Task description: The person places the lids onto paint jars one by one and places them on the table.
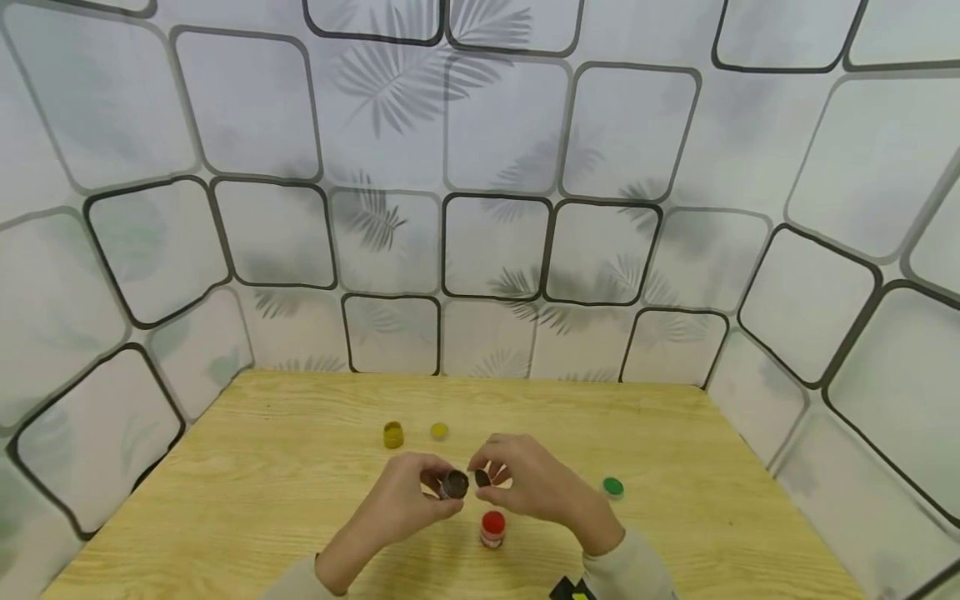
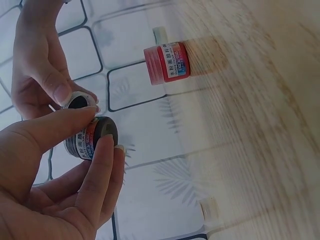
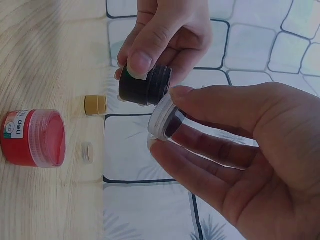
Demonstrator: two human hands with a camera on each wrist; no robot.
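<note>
My left hand (image 1: 405, 500) grips a small black paint jar (image 1: 454, 484) between thumb and fingers, its uncapped mouth visible in the head view. A printed label shows on the jar (image 2: 86, 144) in the left wrist view. With thumb and fingertips my right hand (image 1: 536, 482) pinches a round lid (image 1: 482, 478), black on its inner face. Seen from the right wrist, this clear-rimmed lid (image 3: 161, 119) is tilted close beside the mouth of the jar (image 3: 137, 86). Both are held above the table. Below the hands a red paint jar (image 1: 492, 530) stands upright, capped.
A yellow paint jar (image 1: 393, 435) without a lid stands farther back on the wooden table (image 1: 300, 467), a yellow lid (image 1: 438, 431) lying to its right. Right of my right hand lies a green lid (image 1: 612, 487). A patterned curtain (image 1: 495, 250) surrounds the table's back and sides.
</note>
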